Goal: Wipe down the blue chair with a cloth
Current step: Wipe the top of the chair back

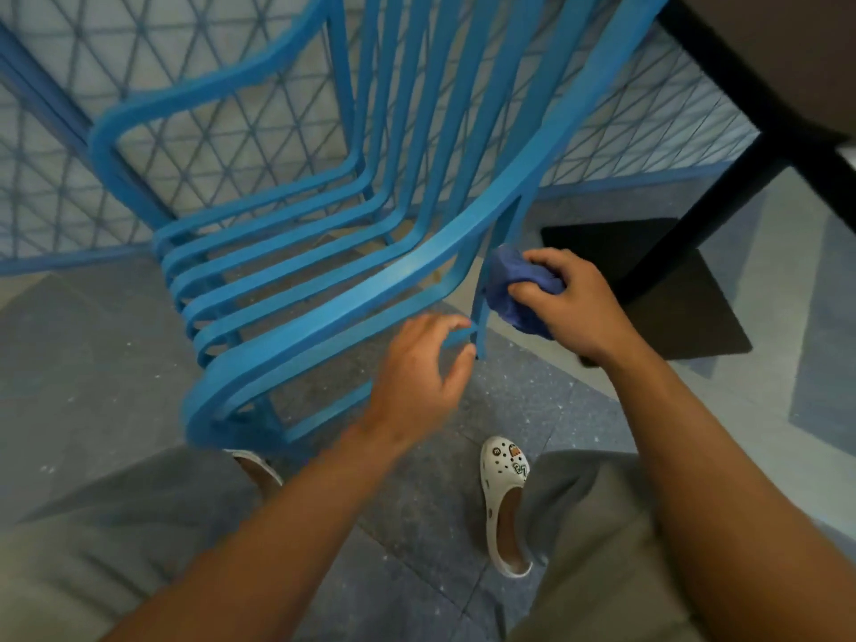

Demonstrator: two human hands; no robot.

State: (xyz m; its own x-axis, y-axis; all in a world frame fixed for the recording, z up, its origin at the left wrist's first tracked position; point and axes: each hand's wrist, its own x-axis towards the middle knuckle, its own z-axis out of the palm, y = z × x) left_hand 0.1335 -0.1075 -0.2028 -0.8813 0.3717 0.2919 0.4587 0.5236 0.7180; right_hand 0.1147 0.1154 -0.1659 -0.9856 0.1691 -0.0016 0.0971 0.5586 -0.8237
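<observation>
Blue chair [324, 289] stands on speckled grey floor [417, 525] beside blue lattice fence [185, 145].

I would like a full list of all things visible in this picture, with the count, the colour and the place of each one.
chair: one, blue, slatted, centre of the view, on the floor
cloth: one, blue, bunched, against the chair's rear leg at the right
mesh fence: one, blue frame, behind the chair
table: one, dark, upper right; only a part shows
mat: one, black, on the floor under the table
floor: grey speckled tiles
clogs: two, white; the right one has charms, the left one is mostly hidden behind the chair
shorts: grey, bottom edge
left hand: fingers relaxed, beside the chair's side rail
right hand: grips the cloth
</observation>
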